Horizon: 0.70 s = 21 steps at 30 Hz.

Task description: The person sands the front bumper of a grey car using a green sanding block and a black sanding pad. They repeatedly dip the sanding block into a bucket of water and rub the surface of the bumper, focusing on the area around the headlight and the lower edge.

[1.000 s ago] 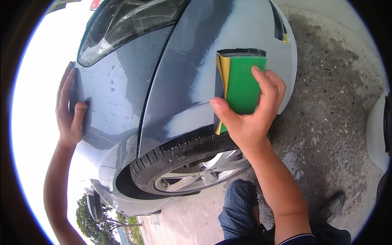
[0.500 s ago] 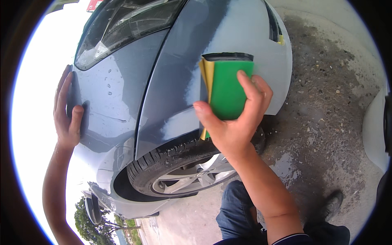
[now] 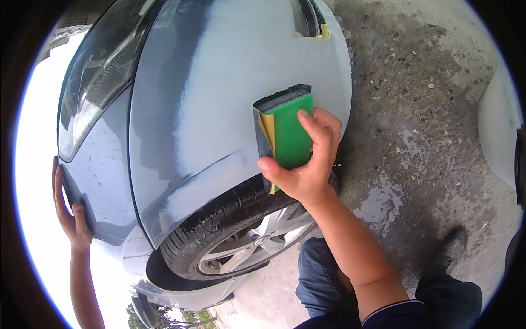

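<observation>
My right hand (image 3: 309,159) grips a green sanding block (image 3: 293,131), thumb on its left side and fingers on its right. Dark sandpaper with a yellowish back (image 3: 266,129) wraps the block and stands out along its left edge. The block is over the car's grey bumper (image 3: 235,82), just above the front tyre; whether it touches the surface I cannot tell. Pale patches with a feathered edge cover much of that panel. At the left, my left hand (image 3: 74,219) lies with fingers stretched out on the wet fender (image 3: 104,186), below the headlight (image 3: 98,82).
Under the arch is the tyre with its silver wheel (image 3: 260,241). Yellow tape (image 3: 324,33) edges an opening in the bumper. Wet, rough concrete (image 3: 394,137) lies to the right, with a pale rounded panel (image 3: 496,120) at the far right. My shoe (image 3: 452,249) rests on the ground.
The view has shifted, so the car sits further left and more of the bumper shows. The block has tilted and is now lower on the bumper, nearer its outer edge. My left hand stays on the fender.
</observation>
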Each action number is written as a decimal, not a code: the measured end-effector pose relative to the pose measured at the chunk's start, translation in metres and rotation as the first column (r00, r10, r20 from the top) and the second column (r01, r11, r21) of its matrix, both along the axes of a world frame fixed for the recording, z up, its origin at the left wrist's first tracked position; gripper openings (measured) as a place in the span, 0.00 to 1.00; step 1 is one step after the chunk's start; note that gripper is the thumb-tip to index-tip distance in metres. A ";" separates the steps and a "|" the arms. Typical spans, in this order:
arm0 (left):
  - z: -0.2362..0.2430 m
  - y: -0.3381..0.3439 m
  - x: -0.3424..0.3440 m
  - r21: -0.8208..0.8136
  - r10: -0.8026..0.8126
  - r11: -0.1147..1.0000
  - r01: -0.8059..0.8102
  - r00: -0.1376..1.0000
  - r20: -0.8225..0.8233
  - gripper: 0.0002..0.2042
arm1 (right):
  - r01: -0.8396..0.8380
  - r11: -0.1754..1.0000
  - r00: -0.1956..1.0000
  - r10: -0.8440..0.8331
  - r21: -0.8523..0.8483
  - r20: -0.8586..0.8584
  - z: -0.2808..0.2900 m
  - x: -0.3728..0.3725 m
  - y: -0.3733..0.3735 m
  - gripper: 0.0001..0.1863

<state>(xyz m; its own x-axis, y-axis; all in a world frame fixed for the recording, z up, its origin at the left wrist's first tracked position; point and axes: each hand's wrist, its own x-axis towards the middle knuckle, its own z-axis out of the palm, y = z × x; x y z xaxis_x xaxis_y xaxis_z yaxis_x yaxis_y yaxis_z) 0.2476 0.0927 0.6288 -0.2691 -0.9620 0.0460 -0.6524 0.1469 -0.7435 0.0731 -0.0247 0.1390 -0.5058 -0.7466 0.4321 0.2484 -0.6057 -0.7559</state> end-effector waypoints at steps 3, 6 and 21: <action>-0.007 -0.006 -0.002 0.008 -0.017 1.000 0.017 0.999 -0.030 0.37 | -0.042 0.997 0.999 0.041 0.067 0.009 -0.021 -0.004 -0.001 0.44; -0.006 -0.008 -0.003 0.005 -0.024 1.000 0.024 1.000 -0.019 0.37 | -0.102 0.973 0.992 0.086 0.206 0.087 -0.064 -0.002 -0.007 0.43; 0.005 -0.003 0.005 0.036 -0.027 0.999 0.026 0.999 0.030 0.36 | -0.216 0.843 0.974 0.149 0.493 0.171 -0.107 0.000 0.003 0.37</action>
